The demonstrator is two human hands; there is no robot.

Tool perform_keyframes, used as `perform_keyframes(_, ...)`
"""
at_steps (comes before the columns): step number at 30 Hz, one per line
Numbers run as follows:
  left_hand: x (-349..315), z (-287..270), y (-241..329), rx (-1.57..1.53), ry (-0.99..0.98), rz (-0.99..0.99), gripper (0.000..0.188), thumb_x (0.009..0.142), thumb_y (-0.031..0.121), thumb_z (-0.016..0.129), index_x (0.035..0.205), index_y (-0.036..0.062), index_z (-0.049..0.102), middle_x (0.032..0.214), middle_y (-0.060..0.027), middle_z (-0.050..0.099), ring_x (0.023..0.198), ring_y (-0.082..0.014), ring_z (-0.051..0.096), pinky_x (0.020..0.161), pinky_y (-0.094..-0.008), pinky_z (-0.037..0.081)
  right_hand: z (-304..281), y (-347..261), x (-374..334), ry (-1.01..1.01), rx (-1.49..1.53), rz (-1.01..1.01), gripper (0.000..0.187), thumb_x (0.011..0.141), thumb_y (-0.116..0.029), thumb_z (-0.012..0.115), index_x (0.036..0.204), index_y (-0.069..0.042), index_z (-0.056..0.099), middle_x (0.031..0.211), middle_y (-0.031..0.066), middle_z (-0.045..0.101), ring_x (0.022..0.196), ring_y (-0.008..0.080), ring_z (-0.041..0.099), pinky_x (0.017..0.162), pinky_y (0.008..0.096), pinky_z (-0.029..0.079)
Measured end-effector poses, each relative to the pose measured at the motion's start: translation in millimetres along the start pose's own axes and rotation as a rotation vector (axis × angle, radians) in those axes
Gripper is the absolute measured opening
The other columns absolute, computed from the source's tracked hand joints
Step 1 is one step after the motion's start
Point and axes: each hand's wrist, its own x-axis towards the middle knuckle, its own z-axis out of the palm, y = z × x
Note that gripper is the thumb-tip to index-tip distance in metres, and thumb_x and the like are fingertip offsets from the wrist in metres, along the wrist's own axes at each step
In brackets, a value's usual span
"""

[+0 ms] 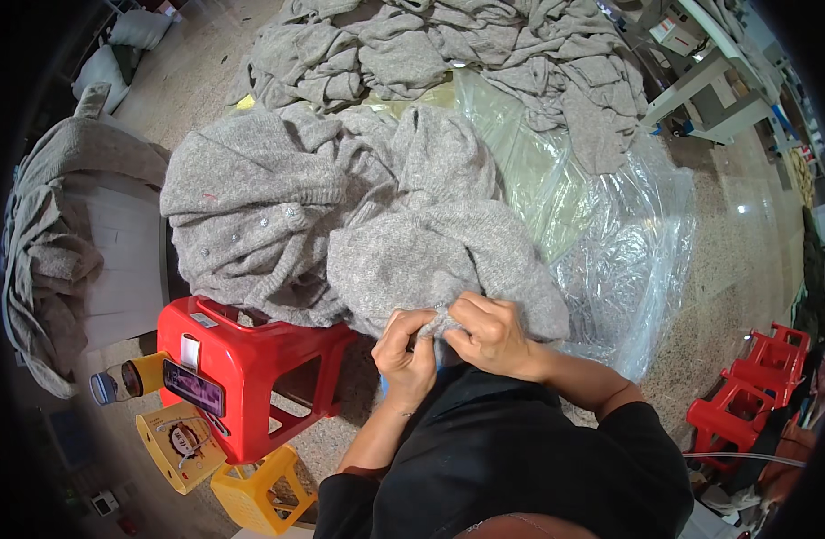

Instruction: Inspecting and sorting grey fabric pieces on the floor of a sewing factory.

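A grey knit sweater (403, 260) lies bunched in front of my lap, its near edge drawn up between my hands. My left hand (405, 355) is closed, thumb and forefinger pinching that edge. Right beside it, my right hand (487, 334) is also closed on the knit with curled fingers. Anything small between the fingertips is hidden. Behind and to the left, more grey knitwear (251, 166) with shiny buttons is heaped over a red plastic stool (251, 364).
A phone (194, 387) rests on the red stool, near a yellow box (180, 445) and a yellow stool (260, 492). Clear plastic sheeting (623, 260) covers floor at right, with a grey garment pile (484, 45) beyond. Red stools (731, 413) stand far right.
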Motion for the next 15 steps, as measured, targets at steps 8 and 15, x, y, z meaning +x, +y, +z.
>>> perform_keyframes(8,23.1,-46.3,-40.8,-0.327,-0.254,-0.629,0.014,0.086,0.004,0.078,0.098,-0.0007,0.075,0.082,-0.0013,0.072,0.067,-0.0069,0.06,0.066,-0.021,0.048,-45.7,46.6,16.1,0.028,0.238,0.512,0.026,0.083,-0.013,0.073,0.107,-0.007,0.065,0.087,0.0081,0.064,0.063,0.0217,0.066,0.054,0.0339,0.051)
perform_keyframes(15,21.3,-26.7,-36.0,-0.517,-0.3,-0.782,0.012,0.089,0.002,0.076,0.1,-0.0011,0.072,0.083,-0.0003,0.07,0.07,-0.002,0.06,0.061,-0.0163,0.047,-16.8,30.9,22.1,-0.259,0.155,0.244,0.024,0.092,-0.031,0.067,0.099,-0.008,0.069,0.094,0.0098,0.061,0.071,0.0247,0.063,0.066,0.0417,0.049)
